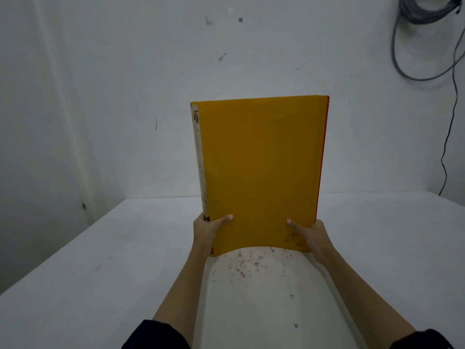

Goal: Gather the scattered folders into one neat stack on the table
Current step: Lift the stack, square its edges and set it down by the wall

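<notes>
The yellow folder (259,170) is standing upright above the tabletop (75,285), its cover facing the camera. A red edge is showing along its right side, which may be a second folder behind it; this cannot be confirmed. A white spine strip with printed lettering is running down its left edge.

The left hand (208,233) is gripping the lower left corner, thumb lying across the front cover, fingers hidden behind. The right hand (310,238) is gripping the lower right corner likewise, thumb pressing on the cover. Both hands are closed on the folder. Dark sleeves are showing at the bottom of the frame.

A white speckled sheet (264,298) is lying beneath the folder, between the forearms; what it is cannot be determined. The tabletop is pale grey, with faint marks. A scuffed white wall (125,84) is standing behind. Coiled grey cables (427,11) are hanging at the upper right.
</notes>
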